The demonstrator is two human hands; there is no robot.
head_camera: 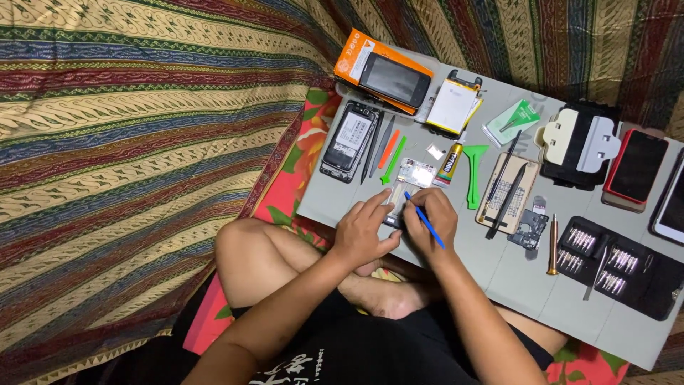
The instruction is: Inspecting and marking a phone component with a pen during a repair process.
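- Nearest us, our left hand presses flat on the small opened phone body, fingers spread, closed on nothing.
- Our right hand pinches a thin blue plastic pry stick, its tip on the phone body.
- Both rest on the grey mat across our crossed legs.
- Right of them lie a brass-handled screwdriver and a black case of screwdriver bits.
- Just beyond the phone body lie a green plastic pry tool and a tube of glue.
- Farther off lie a white rectangular battery and an orange box with a black phone on top.
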